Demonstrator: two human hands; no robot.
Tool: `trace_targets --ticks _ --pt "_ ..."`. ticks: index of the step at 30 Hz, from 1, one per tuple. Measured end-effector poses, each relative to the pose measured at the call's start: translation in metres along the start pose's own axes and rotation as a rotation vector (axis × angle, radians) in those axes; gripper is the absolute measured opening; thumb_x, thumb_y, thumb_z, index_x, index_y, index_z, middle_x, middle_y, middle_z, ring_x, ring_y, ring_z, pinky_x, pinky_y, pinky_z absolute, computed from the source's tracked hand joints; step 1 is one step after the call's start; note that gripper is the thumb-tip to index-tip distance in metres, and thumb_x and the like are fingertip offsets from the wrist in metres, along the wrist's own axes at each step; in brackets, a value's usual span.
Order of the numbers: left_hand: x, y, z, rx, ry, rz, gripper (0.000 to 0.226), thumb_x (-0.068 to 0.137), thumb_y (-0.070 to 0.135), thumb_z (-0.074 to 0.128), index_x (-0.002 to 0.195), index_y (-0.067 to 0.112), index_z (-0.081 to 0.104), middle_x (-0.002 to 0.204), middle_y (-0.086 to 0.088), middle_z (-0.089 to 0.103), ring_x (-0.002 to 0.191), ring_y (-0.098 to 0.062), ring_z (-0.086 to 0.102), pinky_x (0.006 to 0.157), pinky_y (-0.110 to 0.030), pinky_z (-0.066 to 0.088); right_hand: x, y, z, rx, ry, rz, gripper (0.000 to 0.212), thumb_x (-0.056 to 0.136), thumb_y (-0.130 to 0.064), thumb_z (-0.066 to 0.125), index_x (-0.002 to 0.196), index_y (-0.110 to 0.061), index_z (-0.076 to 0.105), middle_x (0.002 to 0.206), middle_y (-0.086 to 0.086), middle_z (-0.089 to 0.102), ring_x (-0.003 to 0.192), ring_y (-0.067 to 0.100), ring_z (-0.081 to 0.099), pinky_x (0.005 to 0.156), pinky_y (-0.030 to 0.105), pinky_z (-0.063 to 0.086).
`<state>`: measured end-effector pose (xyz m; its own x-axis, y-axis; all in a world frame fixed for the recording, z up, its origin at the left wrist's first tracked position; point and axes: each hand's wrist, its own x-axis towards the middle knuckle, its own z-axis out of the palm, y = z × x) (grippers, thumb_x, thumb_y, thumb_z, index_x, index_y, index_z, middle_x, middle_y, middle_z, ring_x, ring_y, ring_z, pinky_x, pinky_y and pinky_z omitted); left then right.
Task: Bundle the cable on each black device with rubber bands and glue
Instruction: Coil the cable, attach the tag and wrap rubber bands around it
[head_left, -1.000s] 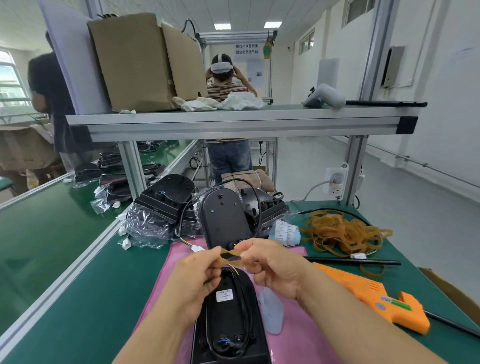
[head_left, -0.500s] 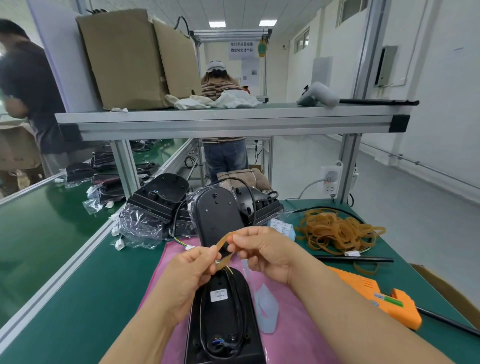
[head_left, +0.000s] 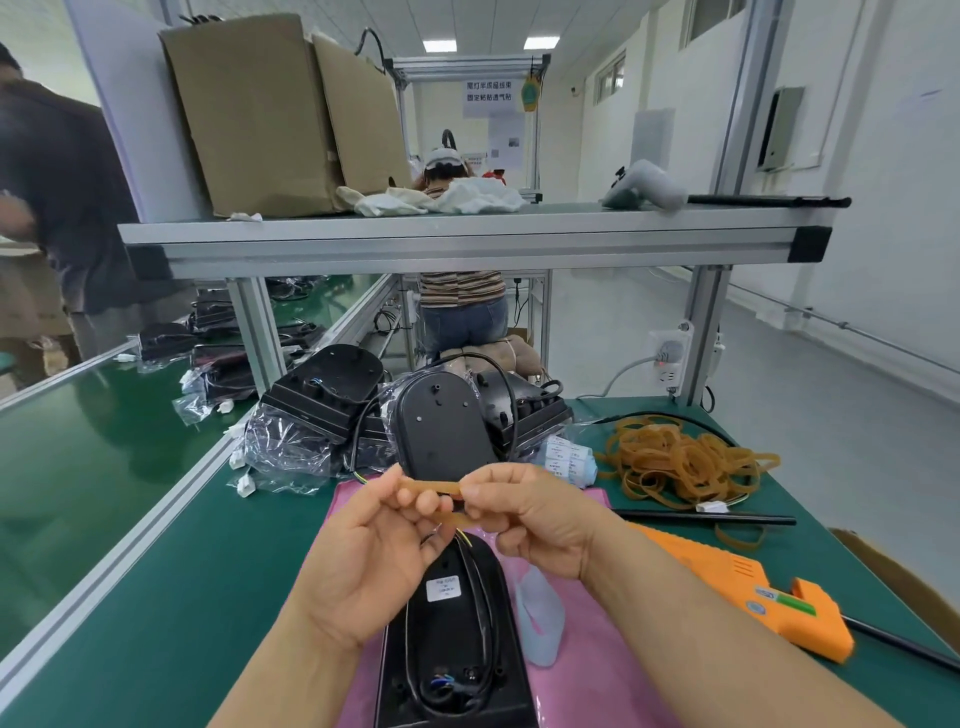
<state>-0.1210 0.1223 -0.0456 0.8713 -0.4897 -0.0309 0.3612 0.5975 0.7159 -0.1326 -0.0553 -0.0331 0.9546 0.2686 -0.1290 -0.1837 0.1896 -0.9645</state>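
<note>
A rubber band (head_left: 440, 487) is pinched and stretched between the left hand (head_left: 375, 564) and right hand (head_left: 540, 519), above the black device (head_left: 451, 656) laid on a pink mat (head_left: 582, 691) on the counter (head_left: 182, 597). The upper end of the cable (head_left: 491, 616) is hidden behind the hands; the device's near edge is cut off.

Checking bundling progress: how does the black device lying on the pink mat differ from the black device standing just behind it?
The near black device lies flat on the pink mat; the far black device stands upright. The near one carries a white label, the far one shows none. The near one's cable lies looped on its back; the far one's arcs loose beside it. Both are black with a rounded end.
</note>
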Motion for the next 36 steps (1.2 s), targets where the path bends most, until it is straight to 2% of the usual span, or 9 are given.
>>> trace_targets --ticks 6,9,13,16,22,26,29,32,36 --pt "-0.003 0.010 -0.007 0.209 -0.050 -0.139 0.037 0.091 0.032 0.047 0.091 0.006 0.074 0.064 -0.006 0.059 0.065 -0.021 0.063 0.079 -0.037 0.056 0.000 -0.007 0.000 -0.019 0.048 -0.136 0.011 0.091 -0.001 0.062 0.088 -0.009 0.069 0.071 0.003 0.064 0.055 0.005 0.050 0.041 0.013 0.028" --pt "-0.003 0.009 -0.004 0.377 -0.038 -0.172 0.032 0.087 0.034 0.053 0.088 0.010 0.074 0.070 -0.006 0.062 0.058 -0.015 0.060 0.074 -0.033 0.053 0.000 -0.009 0.000 0.048 -0.029 -0.112 0.014 0.092 -0.001 0.058 0.090 -0.008 0.070 0.073 0.002 0.067 0.055 0.004 0.052 0.040 0.010 0.028" --pt "-0.007 0.010 -0.009 0.353 -0.120 -0.202 0.039 0.092 0.036 0.047 0.084 0.012 0.076 0.067 -0.005 0.060 0.057 -0.014 0.056 0.076 -0.035 0.052 -0.002 -0.009 0.000 0.103 -0.205 -0.014 0.019 0.090 -0.007 0.054 0.082 -0.011 0.071 0.074 0.001 0.058 0.052 0.001 0.041 0.040 0.007 0.027" --pt "-0.011 0.012 -0.013 0.336 -0.211 -0.249 0.024 0.085 0.028 0.062 0.090 0.010 0.076 0.069 -0.008 0.066 0.060 -0.019 0.062 0.072 -0.035 0.055 -0.002 -0.008 0.001 0.063 -0.281 0.016 0.019 0.096 -0.005 0.047 0.087 -0.009 0.063 0.073 0.000 0.055 0.053 0.001 0.038 0.043 0.008 0.027" --pt "-0.015 0.016 -0.022 0.401 -0.496 -0.323 0.026 0.088 0.017 0.069 0.113 0.011 0.072 0.113 -0.022 0.070 0.091 -0.026 0.073 0.067 -0.031 0.061 0.001 -0.014 0.013 -0.277 -0.292 0.012 0.020 0.095 -0.008 0.052 0.083 -0.019 0.064 0.067 -0.005 0.056 0.057 0.004 0.043 0.051 0.014 0.032" --pt "-0.013 0.012 -0.024 0.539 -0.218 -0.229 0.022 0.086 0.015 0.068 0.106 0.010 0.076 0.100 -0.025 0.072 0.052 -0.016 0.066 0.039 -0.016 0.047 0.004 -0.014 0.014 -0.510 -0.157 -0.024 0.015 0.091 -0.012 0.062 0.083 -0.023 0.069 0.072 -0.007 0.060 0.064 0.004 0.049 0.056 0.015 0.038" --pt "-0.007 0.014 -0.024 0.702 0.088 -0.079 0.025 0.085 0.025 0.066 0.101 0.009 0.076 0.081 -0.020 0.073 0.037 -0.006 0.046 0.032 -0.013 0.032 0.011 -0.007 0.008 -0.545 0.150 -0.083 0.009 0.088 -0.014 0.065 0.082 -0.020 0.069 0.069 -0.009 0.063 0.061 0.003 0.052 0.054 0.015 0.042" --pt "-0.002 0.024 -0.040 0.909 0.446 0.091 0.027 0.094 0.034 0.063 0.087 0.011 0.075 0.076 -0.011 0.076 0.042 -0.008 0.053 0.042 -0.019 0.042 0.019 0.001 -0.013 -0.858 0.503 -0.117 0.014 0.090 -0.022 0.062 0.077 -0.018 0.065 0.079 -0.005 0.065 0.076 0.014 0.058 0.072 0.028 0.048" --pt "0.002 0.030 -0.065 1.331 0.655 0.029 0.045 0.093 0.048 0.059 0.074 0.009 0.070 0.064 -0.002 0.073 0.057 -0.016 0.070 0.071 -0.034 0.059 0.022 0.013 -0.025 -1.199 0.446 0.118 0.046 0.096 -0.050 0.048 0.062 -0.020 0.041 0.073 0.000 0.054 0.082 0.025 0.051 0.069 0.032 0.040"
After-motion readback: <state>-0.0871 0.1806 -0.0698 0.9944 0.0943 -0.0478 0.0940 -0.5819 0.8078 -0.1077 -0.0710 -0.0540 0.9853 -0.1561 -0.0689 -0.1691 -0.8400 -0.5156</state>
